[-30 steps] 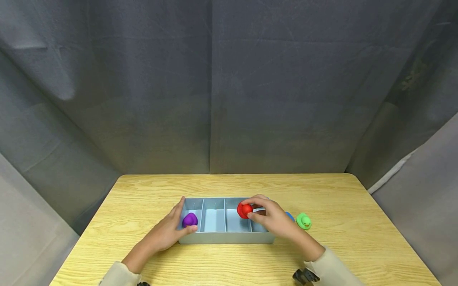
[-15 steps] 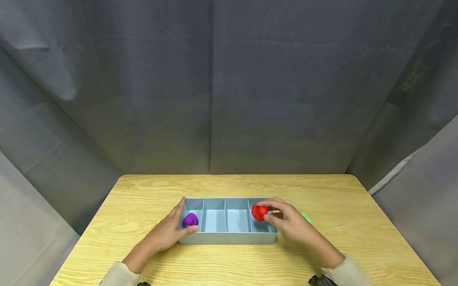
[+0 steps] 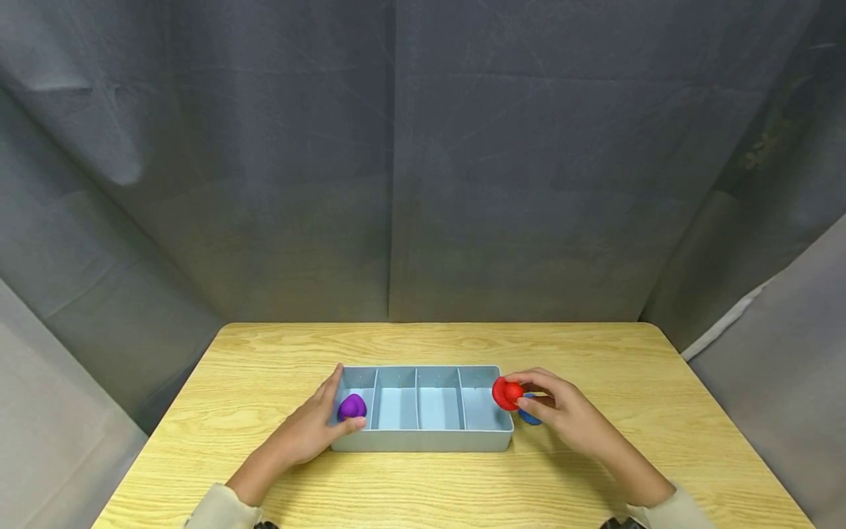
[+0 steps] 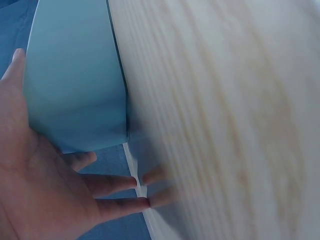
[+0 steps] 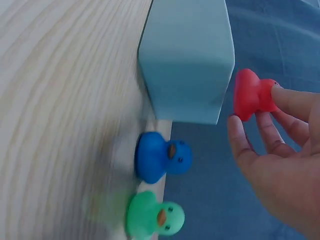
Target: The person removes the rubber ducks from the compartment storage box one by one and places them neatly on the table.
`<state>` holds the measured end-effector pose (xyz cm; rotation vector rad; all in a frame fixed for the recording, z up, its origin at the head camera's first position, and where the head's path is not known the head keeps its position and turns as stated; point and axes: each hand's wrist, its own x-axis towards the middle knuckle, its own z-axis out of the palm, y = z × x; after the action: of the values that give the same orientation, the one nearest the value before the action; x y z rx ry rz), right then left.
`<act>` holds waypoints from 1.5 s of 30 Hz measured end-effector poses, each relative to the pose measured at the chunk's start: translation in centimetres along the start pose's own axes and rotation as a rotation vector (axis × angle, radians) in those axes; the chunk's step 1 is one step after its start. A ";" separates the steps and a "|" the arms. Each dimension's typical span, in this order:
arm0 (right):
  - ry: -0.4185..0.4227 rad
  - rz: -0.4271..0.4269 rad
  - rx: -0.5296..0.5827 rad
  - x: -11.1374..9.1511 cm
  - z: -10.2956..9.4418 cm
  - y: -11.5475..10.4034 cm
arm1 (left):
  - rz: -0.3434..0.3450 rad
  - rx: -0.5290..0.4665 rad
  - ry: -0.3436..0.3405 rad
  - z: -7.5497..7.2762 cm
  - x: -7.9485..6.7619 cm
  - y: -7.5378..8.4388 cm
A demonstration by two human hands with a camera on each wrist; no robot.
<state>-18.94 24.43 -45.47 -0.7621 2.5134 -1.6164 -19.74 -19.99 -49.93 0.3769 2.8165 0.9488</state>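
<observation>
Your right hand (image 3: 562, 413) pinches the red toy duck (image 3: 502, 394) above the divided tray (image 3: 423, 441)'s right end; left hand (image 3: 309, 427), spread wide, at the other. Loose pinch could drop it onto the blue toy duck (image 5: 152, 157).

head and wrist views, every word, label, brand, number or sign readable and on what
None readable on the pale blue rectangular plastic tray, rounded purple toy, red rubbery duck, blue rubbery duck or green rubbery duck.
Black device on right wrist: too small to tell.
</observation>
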 end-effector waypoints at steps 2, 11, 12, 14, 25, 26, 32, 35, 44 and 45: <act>0.004 0.012 -0.009 -0.3 -0.4 0.2 | -0.001 0.000 0.000 0.0 0.0 0.0; 0.043 -0.005 -0.064 -2.1 -2.5 1.5 | 0.002 -0.004 0.000 -0.1 -0.1 0.1; 0.044 -0.006 -0.068 -2.4 -2.7 1.6 | 0.002 -0.003 0.000 -0.1 0.0 0.1; 0.046 -0.007 -0.077 -2.9 -3.3 1.8 | 0.003 -0.002 0.001 -0.1 0.0 0.1; 0.094 -0.001 -0.146 -4.8 -5.7 3.1 | 0.002 -0.002 0.003 0.0 0.0 0.1; 0.094 0.001 -0.151 -5.0 -5.9 3.2 | 0.004 0.000 0.004 0.0 0.0 0.1; 0.091 0.020 -0.138 -5.7 -6.8 4.1 | 0.010 0.012 0.005 0.0 0.0 0.0; 0.085 0.034 -0.118 -6.0 -7.3 4.7 | 0.008 0.013 0.003 0.0 0.0 0.0; 0.095 0.097 -0.186 -6.7 -8.7 6.7 | 0.004 0.000 -0.004 -0.1 0.0 0.1; 0.093 0.103 -0.191 -6.7 -8.8 6.9 | 0.005 -0.001 -0.005 -0.1 0.0 0.0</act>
<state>-18.35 37.03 -48.94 -0.5727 2.7527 -1.4272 -19.76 -20.02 -49.80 0.3856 2.8120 0.9484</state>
